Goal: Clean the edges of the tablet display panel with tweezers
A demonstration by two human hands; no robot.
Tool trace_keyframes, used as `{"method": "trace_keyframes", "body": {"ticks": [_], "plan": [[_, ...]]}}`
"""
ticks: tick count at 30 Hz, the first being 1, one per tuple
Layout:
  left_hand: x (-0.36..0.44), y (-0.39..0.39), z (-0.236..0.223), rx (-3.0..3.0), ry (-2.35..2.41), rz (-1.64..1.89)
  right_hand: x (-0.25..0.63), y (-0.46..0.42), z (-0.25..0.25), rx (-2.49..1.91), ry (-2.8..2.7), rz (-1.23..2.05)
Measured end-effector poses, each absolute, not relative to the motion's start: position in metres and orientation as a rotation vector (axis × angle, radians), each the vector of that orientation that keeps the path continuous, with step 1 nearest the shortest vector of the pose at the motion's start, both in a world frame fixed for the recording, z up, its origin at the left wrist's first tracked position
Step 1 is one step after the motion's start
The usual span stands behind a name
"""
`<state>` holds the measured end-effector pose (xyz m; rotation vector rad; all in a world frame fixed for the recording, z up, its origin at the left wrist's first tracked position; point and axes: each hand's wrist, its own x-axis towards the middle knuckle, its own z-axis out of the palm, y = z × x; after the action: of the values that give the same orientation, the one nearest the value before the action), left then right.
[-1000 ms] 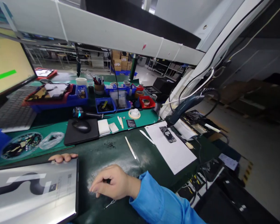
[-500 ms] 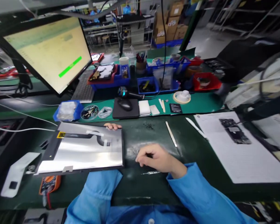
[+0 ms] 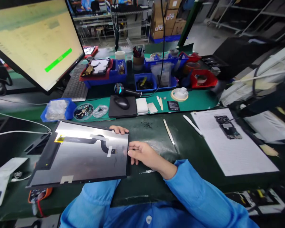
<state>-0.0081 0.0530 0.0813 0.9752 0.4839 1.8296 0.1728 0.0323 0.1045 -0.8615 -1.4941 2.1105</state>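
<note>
A flat display panel (image 3: 85, 161) with a silvery back, a black flex cable and pieces of tape lies tilted at the left, raised off the bench. My left hand (image 3: 119, 129) holds it from underneath; only the fingertips show, curled over its far edge near the right corner. At the panel's right edge is my right hand (image 3: 144, 155), its thumb and fingers closed about that edge. A small thin metal tool (image 3: 147, 172) rests on the bench just below my right wrist.
A white spudger (image 3: 168, 131), a white pen (image 3: 192, 125) and paper (image 3: 232, 158) bearing a circuit board (image 3: 228, 127) lie to the right. An orange multimeter (image 3: 47, 192) sits partly beneath the panel. Behind are a mouse (image 3: 122, 102), blue bins (image 3: 144, 81) and a monitor (image 3: 35, 41).
My right hand has moved left from above the bench to the panel's right edge. The panel has tilted, dulling its bright reflection. The camera view has shifted a little.
</note>
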Motion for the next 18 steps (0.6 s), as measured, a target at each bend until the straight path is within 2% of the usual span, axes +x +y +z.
{"method": "trace_keyframes", "body": {"ticks": [4, 9, 12, 18], "plan": [[-0.011, 0.054, 0.083, 1.094, 0.569, 1.8, 0.173, 0.032, 0.103, -0.93, -1.565, 2.093], [-0.018, 0.053, 0.08, 1.021, 0.637, 1.846, 0.178, 0.029, 0.105, -1.017, -1.735, 1.736], [-0.022, 0.052, 0.078, 0.999, 0.659, 1.84, 0.181, 0.026, 0.109, -0.947, -1.877, 1.471], [-0.033, 0.049, 0.078, 0.948, 0.565, 1.902, 0.187, 0.027, 0.121, -0.718, -1.933, 1.337]]}}
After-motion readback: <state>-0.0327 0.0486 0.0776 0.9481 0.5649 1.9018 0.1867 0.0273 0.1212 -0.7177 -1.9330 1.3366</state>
